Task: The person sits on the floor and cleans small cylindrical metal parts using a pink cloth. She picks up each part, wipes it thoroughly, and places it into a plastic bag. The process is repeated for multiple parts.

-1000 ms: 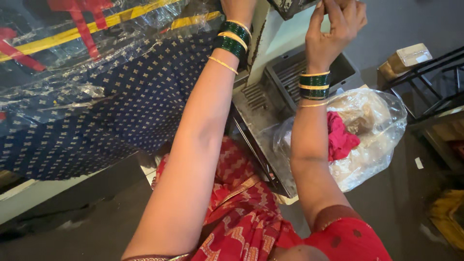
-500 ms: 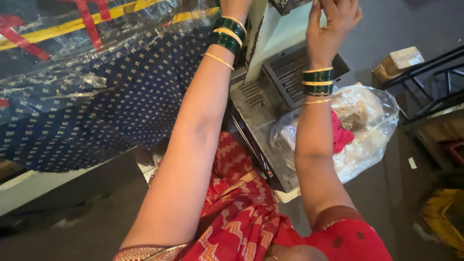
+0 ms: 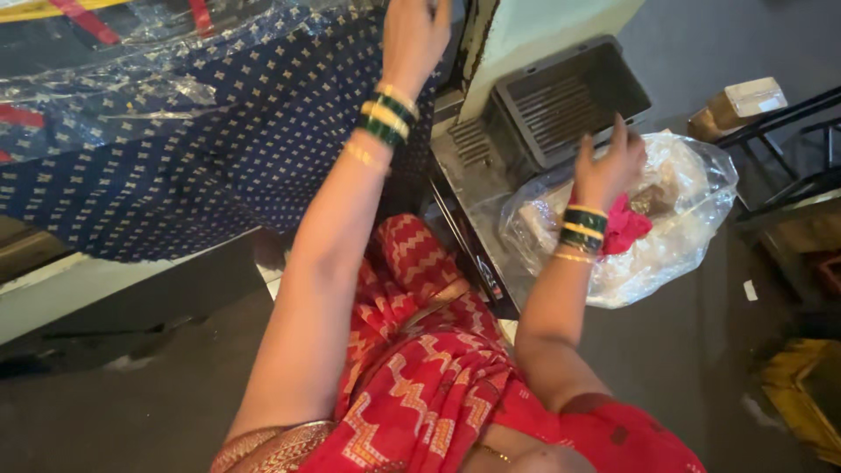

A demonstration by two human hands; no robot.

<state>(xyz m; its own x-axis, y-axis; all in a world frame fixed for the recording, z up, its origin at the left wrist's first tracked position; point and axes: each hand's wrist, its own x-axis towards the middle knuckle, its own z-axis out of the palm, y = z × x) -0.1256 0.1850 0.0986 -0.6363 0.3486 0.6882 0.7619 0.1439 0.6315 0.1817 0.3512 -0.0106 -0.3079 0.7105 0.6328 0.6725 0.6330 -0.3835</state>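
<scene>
Right hand has dropped from the top of the frame; it now hovers, fingers loosely spread and holding nothing, over the clear plastic bag of pink cloth and scraps on the floor beside the grey ribbed metal tray. Left hand stays raised against the navy dotted fabric under clear plastic wrap; its fingers run off frame, so I can't tell its grip. View has shifted down since before.

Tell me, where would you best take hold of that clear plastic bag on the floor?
Probably at the loose, crumpled top of the clear plastic bag, coming from above. The film bunches there around the pink cloth, while the lower part lies spread and full. The right hand hovers above it.
</scene>
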